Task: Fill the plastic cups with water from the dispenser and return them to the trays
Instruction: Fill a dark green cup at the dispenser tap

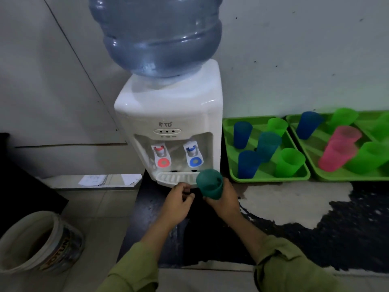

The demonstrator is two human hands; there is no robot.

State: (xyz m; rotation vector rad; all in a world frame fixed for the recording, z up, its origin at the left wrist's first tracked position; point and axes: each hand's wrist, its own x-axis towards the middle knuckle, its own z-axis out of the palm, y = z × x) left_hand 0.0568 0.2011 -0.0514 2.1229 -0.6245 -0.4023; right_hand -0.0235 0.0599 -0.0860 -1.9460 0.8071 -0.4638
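Right hand (224,200): grip clamped on the teal cup (210,184). The fingers wrap the lower half of the wall from the 3 o'clock side and the thumb lies beneath, near the base. The cup stands above the hand, mouth up and slightly tilted, with its rim clear of the fingers. I cannot tell whether there is water inside.

The cup is at the 3 o'clock end of the white drip tray (172,178), overlapping its front corner. It is at 5 o'clock from the blue tap (194,154), below it and not under the spout. The red tap (161,155) is at 9 o'clock from the blue one.

Left hand (176,202): grip loosely curled and holding nothing. It is just beside the cup at its 9 o'clock. The fingertips are at the drip tray's front lip, and I cannot tell whether they touch it.

The dispenser (168,110) stands on the dark worktop (210,239) and carries a blue water bottle (155,34).

At 3 o'clock from the dispenser is the near green tray (269,179), holding five upright cups: two blue, two green and one teal. A second green tray (347,178) touches it at 3 o'clock and holds blue, green and stacked pink cups (340,149).

A bucket (40,241) is on the floor at 8 o'clock.
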